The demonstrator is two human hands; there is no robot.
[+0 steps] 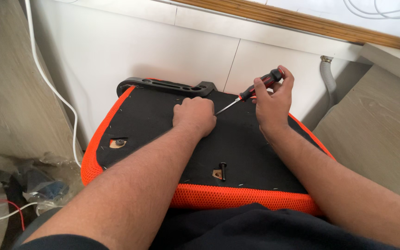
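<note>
Two bare hands work over an upturned chair seat with a black fabric underside and orange mesh edging, which rests across the person's lap against a white wall panel. The right hand has its fingers curled closed around the red-and-black handle of a screwdriver, whose thin metal shaft slants down and left toward the seat. The left hand is balled into a loose fist pressed on the black fabric; the screwdriver's tip ends right at its knuckles, so whatever the tip meets is hidden, and whether the fist encloses anything cannot be told. A black plastic bracket with slotted holes lies along the seat's far edge. Nearer the person, a loose black bolt stands beside a small cut-out in the fabric, and another cut-out with a dark fitting shows at the left. Crumpled clear plastic wrapping is cut off at the lower left.
</note>
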